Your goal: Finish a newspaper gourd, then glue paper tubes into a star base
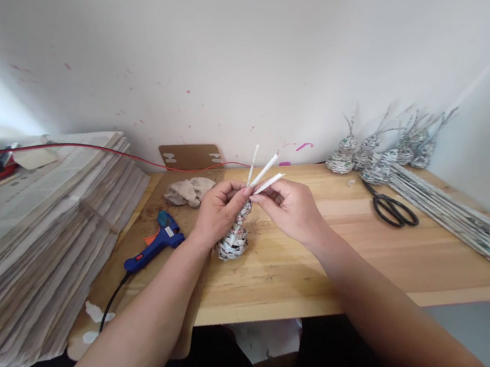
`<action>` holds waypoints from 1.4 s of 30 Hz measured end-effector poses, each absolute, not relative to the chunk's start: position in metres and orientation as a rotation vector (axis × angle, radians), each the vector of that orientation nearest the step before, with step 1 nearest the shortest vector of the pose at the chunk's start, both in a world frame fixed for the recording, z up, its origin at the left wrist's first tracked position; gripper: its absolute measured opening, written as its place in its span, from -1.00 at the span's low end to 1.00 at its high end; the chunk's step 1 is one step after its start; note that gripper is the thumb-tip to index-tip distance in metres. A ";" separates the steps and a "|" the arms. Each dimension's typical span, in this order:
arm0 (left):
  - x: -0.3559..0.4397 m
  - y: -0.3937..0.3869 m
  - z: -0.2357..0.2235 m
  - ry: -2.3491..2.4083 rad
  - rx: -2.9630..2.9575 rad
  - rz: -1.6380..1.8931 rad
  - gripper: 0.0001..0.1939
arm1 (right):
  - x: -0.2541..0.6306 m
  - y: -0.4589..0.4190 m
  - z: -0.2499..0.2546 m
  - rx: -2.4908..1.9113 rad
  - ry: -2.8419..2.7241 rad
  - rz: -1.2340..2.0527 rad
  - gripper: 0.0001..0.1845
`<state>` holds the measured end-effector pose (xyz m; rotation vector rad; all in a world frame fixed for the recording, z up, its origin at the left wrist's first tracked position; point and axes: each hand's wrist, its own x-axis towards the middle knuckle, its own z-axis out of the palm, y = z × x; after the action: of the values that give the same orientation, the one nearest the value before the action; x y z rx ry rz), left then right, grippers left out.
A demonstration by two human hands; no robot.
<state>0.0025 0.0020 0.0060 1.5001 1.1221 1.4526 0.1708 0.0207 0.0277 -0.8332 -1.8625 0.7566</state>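
Observation:
A small gourd-shaped figure woven from newspaper strips [232, 246] is held upright at the front of the wooden table. My left hand [219, 209] closes round its narrow neck, thumb pressed near the top. White paper tubes [264, 170] fan upward out of the neck. Between the thumb and fingers of my right hand [291, 208] is the base of the rightmost paper tube [270, 182], which leans to the right. The fingertips of both hands nearly meet and hide where the tubes join the weave.
A blue glue gun [155, 244] lies left on a brown board [119, 275], near a crumpled cloth [188, 191]. Stacked newspapers [56, 228] fill the left side. Black scissors [390, 209], several woven gourds [341, 155] and long paper rods [458, 218] are at right.

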 end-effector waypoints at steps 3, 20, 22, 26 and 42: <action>0.004 0.001 0.006 1.138 1.538 1.469 -0.66 | 0.169 0.021 0.027 -0.850 -1.872 0.755 -0.85; 0.002 0.003 0.000 1.078 1.654 1.420 -0.69 | 0.183 0.029 0.037 -0.927 -1.702 1.468 -0.65; 0.001 0.002 0.000 1.079 1.730 1.419 -0.71 | 0.185 0.031 0.037 -0.944 -1.727 1.510 -0.61; 0.000 0.002 0.003 1.102 1.926 1.439 -0.75 | 0.189 0.036 0.036 -0.979 -1.746 1.568 -0.62; 0.003 0.003 0.001 1.029 2.026 1.522 -0.80 | 0.185 0.029 0.039 -0.957 -1.907 1.390 -0.86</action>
<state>0.0027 0.0029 0.0013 2.0257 1.0286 1.5217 0.1851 0.0289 0.0393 -0.9566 -1.9073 1.3903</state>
